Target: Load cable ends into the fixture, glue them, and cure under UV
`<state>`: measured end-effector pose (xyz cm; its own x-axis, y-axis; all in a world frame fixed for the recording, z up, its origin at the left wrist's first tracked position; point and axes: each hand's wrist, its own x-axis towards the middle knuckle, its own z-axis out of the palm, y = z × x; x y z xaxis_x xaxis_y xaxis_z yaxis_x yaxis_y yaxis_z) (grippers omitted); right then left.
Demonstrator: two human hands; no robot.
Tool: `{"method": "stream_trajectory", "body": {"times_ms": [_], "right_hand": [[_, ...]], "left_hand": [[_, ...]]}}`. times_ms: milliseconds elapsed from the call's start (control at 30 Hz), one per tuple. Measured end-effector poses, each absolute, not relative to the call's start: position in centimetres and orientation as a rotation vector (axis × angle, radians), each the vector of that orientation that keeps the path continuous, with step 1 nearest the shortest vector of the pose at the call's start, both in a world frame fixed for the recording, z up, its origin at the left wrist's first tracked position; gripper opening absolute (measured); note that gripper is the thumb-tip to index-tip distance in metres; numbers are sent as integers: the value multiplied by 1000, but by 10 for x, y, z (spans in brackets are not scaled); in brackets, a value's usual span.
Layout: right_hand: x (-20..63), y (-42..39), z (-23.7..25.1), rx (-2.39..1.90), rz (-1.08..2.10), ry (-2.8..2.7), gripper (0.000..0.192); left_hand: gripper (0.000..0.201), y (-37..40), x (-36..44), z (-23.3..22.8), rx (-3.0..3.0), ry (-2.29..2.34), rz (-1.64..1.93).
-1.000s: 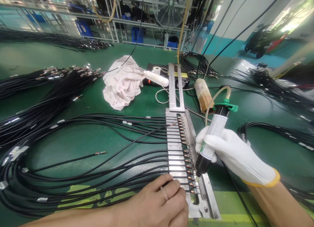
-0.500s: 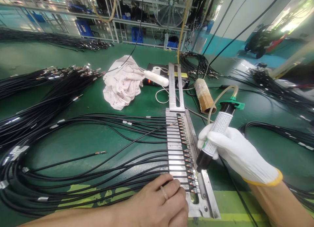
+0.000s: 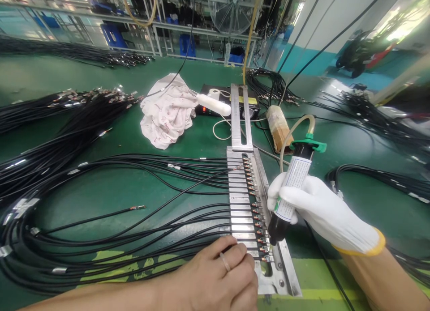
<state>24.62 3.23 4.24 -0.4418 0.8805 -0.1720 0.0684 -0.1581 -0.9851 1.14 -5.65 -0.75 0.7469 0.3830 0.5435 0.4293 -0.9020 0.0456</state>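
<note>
At the near end of the metal fixture [image 3: 239, 185], the gloved right hand [image 3: 322, 212] grips the black dispensing syringe [image 3: 289, 195] and should keep its tip steady over each connector while the bare left hand [image 3: 218, 279], fingers curled, pins the black cables [image 3: 134, 239] flat.

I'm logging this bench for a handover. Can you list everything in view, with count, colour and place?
jig: one, silver metal, centre of the table, a row of cable ends clamped in it
cables: many, black, looped on the left and feeding the jig; more bundles far left and right
syringe: one, black with white label and green cap, tilted, tip by the near cable ends
hose: one, beige, from the syringe cap
cloth: one, white, behind the jig
box: one, black, far end of the jig
roll: one, tan, right of the box
table: green
left hand: bare, ringed, resting on the near cables
right hand: white glove, holding the syringe
</note>
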Motion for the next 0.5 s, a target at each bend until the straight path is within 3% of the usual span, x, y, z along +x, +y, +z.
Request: {"method": "stream_trajectory", "body": {"times_ms": [500], "right_hand": [[246, 31, 41, -1155, 1679, -1511, 47]], "left_hand": [[21, -56, 12, -9, -2902, -647, -836]]}}
